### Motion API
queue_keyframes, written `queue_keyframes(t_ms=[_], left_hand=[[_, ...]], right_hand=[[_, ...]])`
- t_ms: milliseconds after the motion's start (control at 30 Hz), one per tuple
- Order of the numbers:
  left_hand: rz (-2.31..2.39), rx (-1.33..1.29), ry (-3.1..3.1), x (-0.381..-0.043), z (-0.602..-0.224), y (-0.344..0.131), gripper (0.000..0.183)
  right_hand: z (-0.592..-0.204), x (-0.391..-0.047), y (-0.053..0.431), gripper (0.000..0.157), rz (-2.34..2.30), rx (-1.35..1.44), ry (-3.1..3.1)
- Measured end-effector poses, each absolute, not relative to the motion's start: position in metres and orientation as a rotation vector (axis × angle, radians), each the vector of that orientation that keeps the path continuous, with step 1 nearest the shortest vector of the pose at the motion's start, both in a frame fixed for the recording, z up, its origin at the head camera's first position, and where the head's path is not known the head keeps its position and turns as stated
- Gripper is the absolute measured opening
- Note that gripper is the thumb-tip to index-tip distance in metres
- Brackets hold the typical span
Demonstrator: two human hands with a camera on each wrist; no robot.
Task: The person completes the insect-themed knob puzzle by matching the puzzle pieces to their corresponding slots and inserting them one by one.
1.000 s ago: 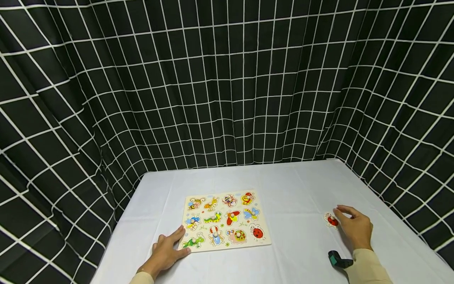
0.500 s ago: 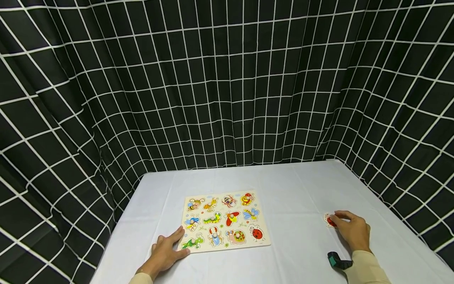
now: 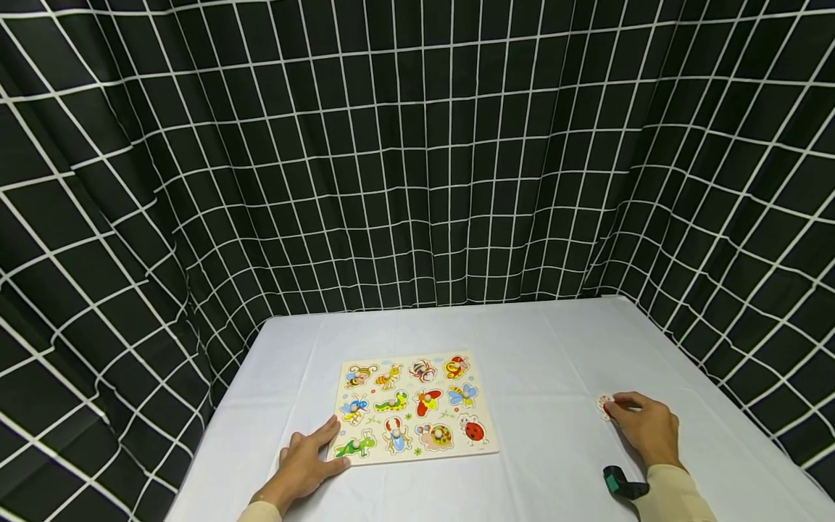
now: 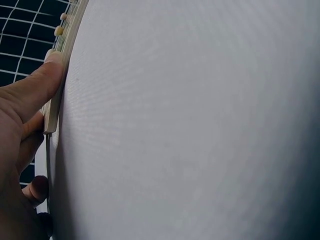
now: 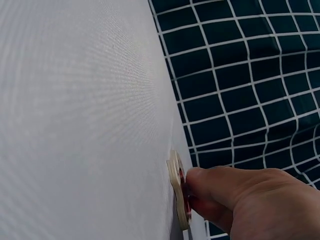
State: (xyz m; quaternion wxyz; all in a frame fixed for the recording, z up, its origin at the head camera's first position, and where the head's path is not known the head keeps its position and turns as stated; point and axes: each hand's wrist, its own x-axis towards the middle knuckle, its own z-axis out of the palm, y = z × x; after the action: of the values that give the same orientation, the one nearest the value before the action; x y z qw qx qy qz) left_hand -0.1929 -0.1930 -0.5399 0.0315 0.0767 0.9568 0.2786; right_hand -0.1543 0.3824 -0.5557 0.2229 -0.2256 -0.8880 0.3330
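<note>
A wooden peg puzzle board (image 3: 443, 415) with colourful insect pictures lies on the white-covered table. My left hand (image 3: 301, 464) rests at its near left corner, thumb on the near edge and index finger along the left edge. The thumb (image 4: 42, 82) presses the board's edge in the left wrist view. Off to the right, my right hand (image 3: 649, 429) pinches a red ladybug puzzle piece (image 3: 603, 406) between thumb and fingers. In the right wrist view the wooden piece (image 5: 176, 187) stands close to the cloth; whether it touches cannot be told.
Most pictures on the board carry small knobs; the ladybug picture (image 3: 472, 431) at its near right corner shows none. A black strapped device (image 3: 622, 483) sits at the right wrist. Black gridded curtains (image 3: 417, 181) surround the table (image 3: 541, 341).
My right hand has moved slightly left and toward me, its fingers coming over the ladybug puzzle piece and pinching it. The left hand and the board have kept their places.
</note>
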Motion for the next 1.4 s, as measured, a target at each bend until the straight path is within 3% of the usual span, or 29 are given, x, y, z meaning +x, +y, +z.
queue_keyframes(t_ms=[433,767,1033,1400], left_hand=[[0.866,0.229,2.937,-0.194,-0.544,-0.192,0.081],[0.864,0.227,2.940,-0.193,-0.540,-0.194,0.081],[0.869,0.231,2.944,-0.193,-0.540,-0.197,0.081],[0.891,0.258,2.931,-0.194,-0.544,-0.195,0.081]], right_hand=[[-0.542,-0.154,0.373,0.030,0.856,-0.594,-2.405],[-0.500,-0.160,0.350,0.031,0.903,-0.490,-2.322],[-0.461,-0.172,0.316,0.022,0.900,-0.303,-2.191],[-0.439,-0.182,0.264,0.013,0.897,0.018,-2.131]])
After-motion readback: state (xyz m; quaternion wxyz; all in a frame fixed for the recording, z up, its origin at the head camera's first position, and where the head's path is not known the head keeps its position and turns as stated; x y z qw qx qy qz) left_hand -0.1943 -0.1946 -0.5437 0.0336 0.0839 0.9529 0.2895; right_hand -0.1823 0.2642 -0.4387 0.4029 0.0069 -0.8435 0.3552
